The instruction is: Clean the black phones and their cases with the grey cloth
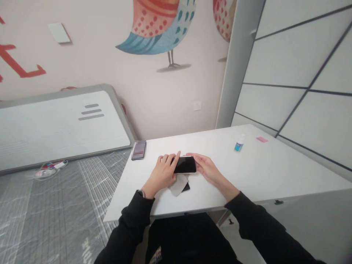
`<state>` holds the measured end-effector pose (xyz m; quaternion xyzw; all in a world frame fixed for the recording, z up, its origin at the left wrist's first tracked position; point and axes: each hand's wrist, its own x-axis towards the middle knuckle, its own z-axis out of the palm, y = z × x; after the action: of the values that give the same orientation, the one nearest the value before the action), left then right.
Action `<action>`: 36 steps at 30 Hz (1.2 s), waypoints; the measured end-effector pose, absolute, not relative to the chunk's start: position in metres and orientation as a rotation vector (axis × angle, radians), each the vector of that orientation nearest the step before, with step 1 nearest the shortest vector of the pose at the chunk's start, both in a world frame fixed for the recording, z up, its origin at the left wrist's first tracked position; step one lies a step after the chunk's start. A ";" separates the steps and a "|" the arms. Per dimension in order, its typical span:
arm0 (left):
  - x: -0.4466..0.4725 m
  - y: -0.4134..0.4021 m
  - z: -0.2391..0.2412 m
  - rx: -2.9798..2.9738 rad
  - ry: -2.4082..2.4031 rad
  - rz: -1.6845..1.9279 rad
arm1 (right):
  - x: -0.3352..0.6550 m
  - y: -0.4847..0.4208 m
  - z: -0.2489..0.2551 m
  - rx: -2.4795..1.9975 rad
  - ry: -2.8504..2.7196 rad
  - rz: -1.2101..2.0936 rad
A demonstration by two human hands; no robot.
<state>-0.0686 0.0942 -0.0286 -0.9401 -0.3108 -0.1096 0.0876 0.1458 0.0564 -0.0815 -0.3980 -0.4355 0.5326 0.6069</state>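
A black phone (184, 164) with a light rim is held just above the white table (258, 172), screen up, between both hands. My left hand (162, 174) grips its left end, fingers curled over the edge. At the phone's right end my right hand (206, 168) holds on with bent fingers. Under the phone lies a pale cloth or sheet (178, 185) with a small dark item (186, 187) partly beneath it.
A second dark phone (139, 150) lies at the table's far left corner. A small spray bottle (239, 143) and a pink slip (262, 139) sit at the far right. A white panel (63, 124) leans on the wall over a grey mat (55, 209).
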 end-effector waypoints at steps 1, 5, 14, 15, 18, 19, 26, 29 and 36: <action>-0.065 0.106 -0.028 -2.772 -0.917 -0.328 | 0.149 0.067 -0.080 -0.917 -1.023 1.248; -0.061 0.142 -0.035 -2.743 -0.901 -0.332 | 0.157 0.098 -0.080 -0.946 -1.045 1.307; -0.075 0.162 -0.054 -2.717 -0.789 -0.603 | 0.164 0.094 -0.087 -0.869 -1.088 1.490; -0.075 0.163 -0.056 -2.696 -0.731 -0.619 | 0.165 0.093 -0.088 -0.865 -1.108 1.497; -0.078 0.164 -0.060 -2.633 -0.613 -0.636 | 0.169 0.092 -0.091 -0.858 -1.176 1.508; -0.078 0.164 -0.061 -2.610 -0.598 -0.645 | 0.169 0.092 -0.092 -0.855 -1.197 1.508; -0.080 0.163 -0.062 -2.533 -0.572 -0.681 | 0.172 0.096 -0.098 -0.828 -1.297 1.499; -0.080 0.162 -0.061 -2.538 -0.570 -0.674 | 0.171 0.097 -0.098 -0.827 -1.328 1.483; -0.080 0.159 -0.060 -2.485 -0.495 -0.684 | 0.170 0.097 -0.098 -0.868 -1.373 1.414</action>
<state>-0.0795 0.1586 -0.0599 -0.9153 -0.1823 -0.2518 0.2559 0.1699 0.0969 -0.0984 -0.3549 -0.5613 0.5781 0.4741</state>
